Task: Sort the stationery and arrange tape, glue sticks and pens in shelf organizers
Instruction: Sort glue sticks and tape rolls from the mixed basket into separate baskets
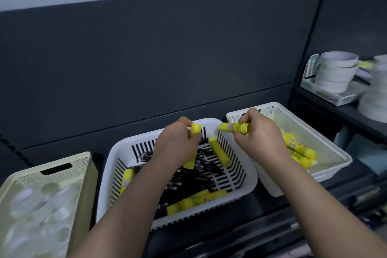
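Both hands (178, 138) (259, 134) each gripping glue stick (234, 127) over slotted basket (240, 186); tape rolls (335, 73) far rt.

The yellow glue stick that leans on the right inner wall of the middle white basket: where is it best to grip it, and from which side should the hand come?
Grip the glue stick around its upper half, coming from above. It lies tilted with its top end raised against the slotted wall of the middle basket, clear of the black pens. Its lower end sits among them, so fingers would probably find less room there.
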A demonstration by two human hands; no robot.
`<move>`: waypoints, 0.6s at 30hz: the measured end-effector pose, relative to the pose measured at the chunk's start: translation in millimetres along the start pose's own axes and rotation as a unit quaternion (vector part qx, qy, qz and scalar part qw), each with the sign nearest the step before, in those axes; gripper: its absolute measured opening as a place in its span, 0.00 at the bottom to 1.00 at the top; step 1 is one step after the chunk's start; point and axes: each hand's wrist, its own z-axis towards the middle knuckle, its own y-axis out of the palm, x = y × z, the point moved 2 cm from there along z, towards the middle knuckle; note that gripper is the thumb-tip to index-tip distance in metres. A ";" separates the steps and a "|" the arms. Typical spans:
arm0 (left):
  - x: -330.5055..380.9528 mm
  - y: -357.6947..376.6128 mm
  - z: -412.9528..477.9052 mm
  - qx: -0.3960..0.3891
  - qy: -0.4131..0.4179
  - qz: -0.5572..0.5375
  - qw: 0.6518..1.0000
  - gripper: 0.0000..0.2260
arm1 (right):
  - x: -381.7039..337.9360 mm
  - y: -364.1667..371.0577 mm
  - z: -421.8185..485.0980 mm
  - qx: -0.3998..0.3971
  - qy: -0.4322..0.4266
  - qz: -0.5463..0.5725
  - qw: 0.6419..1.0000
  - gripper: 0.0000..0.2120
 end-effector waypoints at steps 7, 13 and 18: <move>65.7 51.3 14.5 -0.037 0.031 -0.019 0.999 0.12 | 98.7 -29.1 -0.1 -0.008 0.077 -0.157 0.984 0.08; 108.4 90.6 28.4 -0.037 0.030 -0.040 0.998 0.12 | 131.2 -40.2 -0.5 -0.083 0.036 -0.215 0.973 0.10; 120.1 116.0 39.9 -0.054 0.028 0.091 0.994 0.16 | 124.9 -43.1 9.1 -0.091 -0.004 -0.167 0.982 0.10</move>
